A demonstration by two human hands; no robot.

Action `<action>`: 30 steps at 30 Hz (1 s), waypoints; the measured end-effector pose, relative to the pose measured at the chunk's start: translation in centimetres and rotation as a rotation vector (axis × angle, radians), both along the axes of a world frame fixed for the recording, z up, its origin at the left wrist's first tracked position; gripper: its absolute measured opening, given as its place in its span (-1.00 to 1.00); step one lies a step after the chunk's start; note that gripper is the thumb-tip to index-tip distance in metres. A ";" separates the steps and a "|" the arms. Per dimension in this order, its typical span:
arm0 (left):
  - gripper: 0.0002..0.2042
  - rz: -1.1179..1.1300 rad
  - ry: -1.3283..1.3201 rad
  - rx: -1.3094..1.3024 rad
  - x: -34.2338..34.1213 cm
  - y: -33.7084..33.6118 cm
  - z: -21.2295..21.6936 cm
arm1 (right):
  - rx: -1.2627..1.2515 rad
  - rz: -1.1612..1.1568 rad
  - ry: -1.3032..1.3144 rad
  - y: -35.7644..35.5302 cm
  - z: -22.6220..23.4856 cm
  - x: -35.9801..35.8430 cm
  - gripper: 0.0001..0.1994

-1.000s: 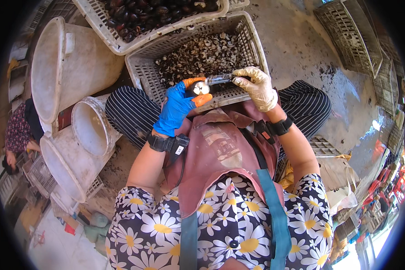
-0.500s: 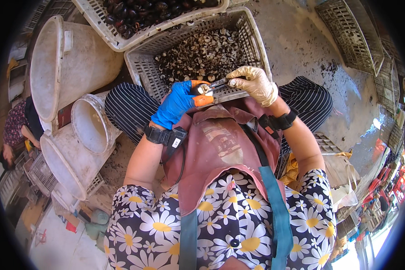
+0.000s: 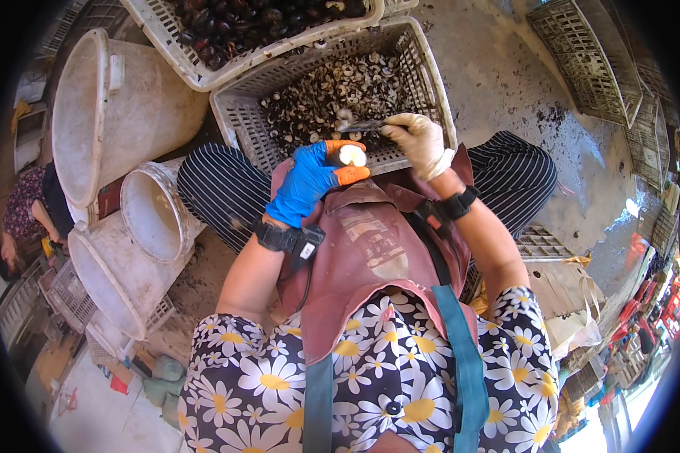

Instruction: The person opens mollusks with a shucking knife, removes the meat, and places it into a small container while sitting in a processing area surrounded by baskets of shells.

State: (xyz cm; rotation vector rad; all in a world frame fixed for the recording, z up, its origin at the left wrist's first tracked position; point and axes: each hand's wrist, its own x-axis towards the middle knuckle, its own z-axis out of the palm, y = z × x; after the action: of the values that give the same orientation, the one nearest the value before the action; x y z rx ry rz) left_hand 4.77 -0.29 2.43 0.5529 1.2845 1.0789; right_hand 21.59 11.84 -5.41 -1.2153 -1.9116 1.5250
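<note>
My left hand (image 3: 307,178), in a blue glove with orange fingertips, grips a round dark-skinned piece that looks like a water chestnut (image 3: 351,156). Its white cut face points upward. My right hand (image 3: 421,143), in a pale glove, is closed on a slim dark knife (image 3: 366,125), which lies just above the piece and apart from it. By the knife's tip is a small pale slice (image 3: 344,115), blurred. Both hands are over the near edge of a pale slatted crate (image 3: 240,124) holding many dark and white parings (image 3: 332,94).
Behind it, another crate (image 3: 193,75) holds many glossy dark round pieces (image 3: 234,26). Large white tubs (image 3: 147,98) and a smaller bucket (image 3: 136,208) lie tipped at left. Crates (image 3: 582,64) stand on the wet floor at right. Another person (image 3: 26,211) is at far left.
My right hand has drawn the knife up and off the piece, and a pale slice now shows at the tip. The piece in my left hand now shows a clean white face.
</note>
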 end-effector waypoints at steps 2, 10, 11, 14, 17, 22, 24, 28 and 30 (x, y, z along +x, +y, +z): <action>-0.65 0.058 -0.032 -0.028 0.3 0.1 0.6 | -0.152 -0.111 0.086 0.4 -1.5 1.3 -0.87; -0.63 0.152 0.146 0.129 0.8 1.3 -1.9 | -0.815 -0.054 0.435 -2.1 2.1 -1.7 -0.87; -0.63 0.150 0.147 0.127 0.5 1.5 -1.6 | -0.920 -0.137 0.464 -2.6 3.7 -2.3 -0.88; -0.47 -0.131 0.890 0.264 -0.9 1.7 -1.1 | -0.848 -0.058 0.431 -2.1 3.1 -2.5 -0.89; -0.47 -0.251 0.840 0.205 -1.4 1.7 -0.8 | -0.811 0.028 0.458 -1.9 4.2 -3.1 -0.88; -0.52 -0.273 0.744 -0.119 -0.8 1.0 -1.0 | -0.658 0.027 0.471 -1.2 4.6 -2.6 -0.90; -0.57 0.095 0.246 0.057 -0.7 0.2 -3.0 | -0.606 -0.021 0.475 -0.7 2.9 -1.1 -0.90; -0.59 0.240 -0.056 -0.008 -1.0 -0.1 -2.6 | -0.498 -0.064 0.290 -1.6 0.8 1.4 -0.85; -0.58 0.270 -0.048 -0.005 -1.1 -0.1 -2.6 | -0.443 -0.055 0.232 -1.8 1.0 1.6 -0.85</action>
State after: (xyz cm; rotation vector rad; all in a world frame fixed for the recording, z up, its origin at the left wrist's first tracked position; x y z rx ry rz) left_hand 3.69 -0.44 -0.17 0.3529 1.3448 1.3036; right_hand 23.20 10.03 -4.43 -1.1834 -1.4255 2.0292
